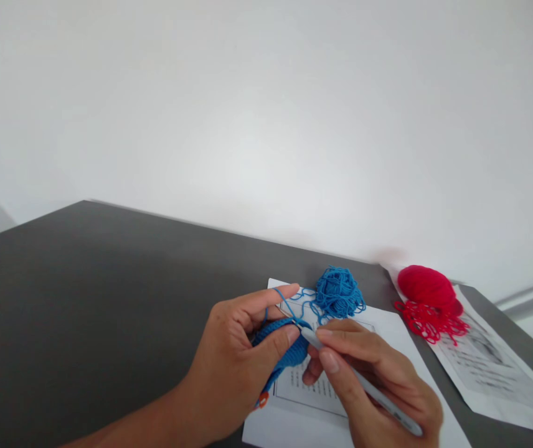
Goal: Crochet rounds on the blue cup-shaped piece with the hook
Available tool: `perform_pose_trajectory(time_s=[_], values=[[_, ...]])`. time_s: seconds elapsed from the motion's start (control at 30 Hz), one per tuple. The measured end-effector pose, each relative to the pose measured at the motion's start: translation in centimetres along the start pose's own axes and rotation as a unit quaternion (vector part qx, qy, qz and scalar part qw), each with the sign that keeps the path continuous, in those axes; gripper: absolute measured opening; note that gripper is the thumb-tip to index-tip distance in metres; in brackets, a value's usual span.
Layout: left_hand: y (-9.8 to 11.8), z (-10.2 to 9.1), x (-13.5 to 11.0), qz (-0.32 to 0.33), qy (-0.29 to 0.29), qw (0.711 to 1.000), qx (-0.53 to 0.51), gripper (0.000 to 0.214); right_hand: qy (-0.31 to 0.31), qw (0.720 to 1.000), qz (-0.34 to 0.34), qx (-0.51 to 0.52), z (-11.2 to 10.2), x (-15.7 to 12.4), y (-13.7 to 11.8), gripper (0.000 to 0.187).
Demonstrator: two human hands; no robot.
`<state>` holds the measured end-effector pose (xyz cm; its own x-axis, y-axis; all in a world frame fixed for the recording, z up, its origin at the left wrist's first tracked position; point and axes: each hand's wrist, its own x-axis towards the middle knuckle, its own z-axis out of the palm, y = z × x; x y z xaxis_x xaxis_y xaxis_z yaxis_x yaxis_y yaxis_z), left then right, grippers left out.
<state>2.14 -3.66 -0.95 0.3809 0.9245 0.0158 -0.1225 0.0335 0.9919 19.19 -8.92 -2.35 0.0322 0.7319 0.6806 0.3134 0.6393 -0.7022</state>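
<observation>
My left hand [241, 354] pinches a blue crocheted piece [294, 353] between thumb and fingers, its index finger stretched out with blue yarn looped over it. An orange stitch marker [262, 399] hangs at the lower edge of the piece. In my right hand [369, 373] is a crochet hook [369, 389] with a pale grey handle, held like a pen. The hook's metal tip meets the upper edge of the blue piece, where the yarn runs down to it. Part of the crocheted piece is hidden behind my left hand.
A loose ball of blue yarn [340, 292] lies on a printed sheet [401, 348] beyond my hands. To the right, red yarn [428, 292] rests on a second printed sheet [495, 379]. The dark grey table [108, 311] meets a white wall [248, 124] at the back.
</observation>
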Motion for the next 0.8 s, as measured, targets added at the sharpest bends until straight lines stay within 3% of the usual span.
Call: perform_pose_trajectory(time_s=[0.17, 0.33, 0.67, 0.8], values=[[0.0, 0.0, 0.1, -0.015, -0.007, 0.998, -0.057, 0.047, -0.005, 0.997, 0.039, 0.071, -0.1, 0.0, 0.4, 0.029], [0.0, 0.0, 0.2, -0.013, 0.002, 0.999, -0.050, 0.047, 0.020, 0.989, 0.056, 0.138, 0.4, 0.2, 0.5, 0.021], [-0.1, 0.0, 0.2, -0.014, -0.004, 0.999, -0.037, 0.045, -0.009, 0.990, 0.075, 0.115, 0.0, -0.4, 1.1, 0.029], [-0.9, -0.3, 0.5, -0.002, 0.005, 1.000, -0.015, 0.044, 0.037, 0.986, 0.053, 0.153, 1.0, -0.9, 2.0, 0.020]])
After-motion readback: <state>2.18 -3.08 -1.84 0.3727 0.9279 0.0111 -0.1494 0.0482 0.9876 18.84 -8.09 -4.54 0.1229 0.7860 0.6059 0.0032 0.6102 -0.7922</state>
